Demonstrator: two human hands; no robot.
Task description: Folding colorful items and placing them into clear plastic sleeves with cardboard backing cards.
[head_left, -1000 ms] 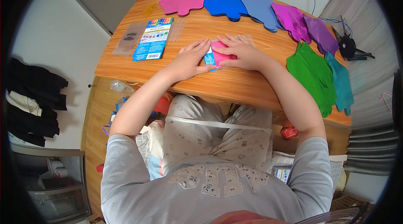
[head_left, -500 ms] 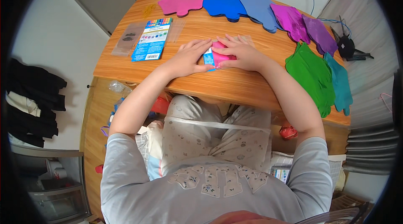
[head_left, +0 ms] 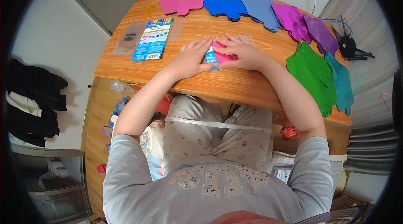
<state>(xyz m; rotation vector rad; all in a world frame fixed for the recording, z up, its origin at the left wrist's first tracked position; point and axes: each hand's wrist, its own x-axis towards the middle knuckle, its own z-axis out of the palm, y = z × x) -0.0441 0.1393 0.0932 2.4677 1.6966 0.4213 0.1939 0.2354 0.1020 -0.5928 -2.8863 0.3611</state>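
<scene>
Nearest the body, both forearms reach up from the lower edge onto the wooden surface (head_left: 235, 83), and the two hands meet over a small folded pink paper (head_left: 222, 52) with a blue-and-white edge at its 9 o'clock side. The left hand (head_left: 193, 58) lies flat, palm down, its fingers (head_left: 204, 45) together and stretched toward 1 o'clock, their tips resting on the blue edge of the paper. The right hand (head_left: 241, 52) lies at the paper's 3 o'clock side, its fingers (head_left: 224, 49) spread a little apart and pressed flat on top of the pink sheet, so the paper sits between and partly under both sets of fingertips; neither hand pinches it, both press it down. Well apart at 10 o'clock from the hands lies a blue paper pack (head_left: 153, 39) with a row of colour swatches, and just beside it a clear plastic sleeve (head_left: 129, 39). At 3 o'clock, near the surface's edge, lie a green sheet stack (head_left: 312, 73) and a teal stack (head_left: 340, 81). Farthest, along the 12 o'clock rim, a row of stacks runs pink (head_left: 182, 1), deep blue (head_left: 224, 1), light blue (head_left: 262, 10), magenta (head_left: 291, 20) and purple (head_left: 321, 33).
</scene>
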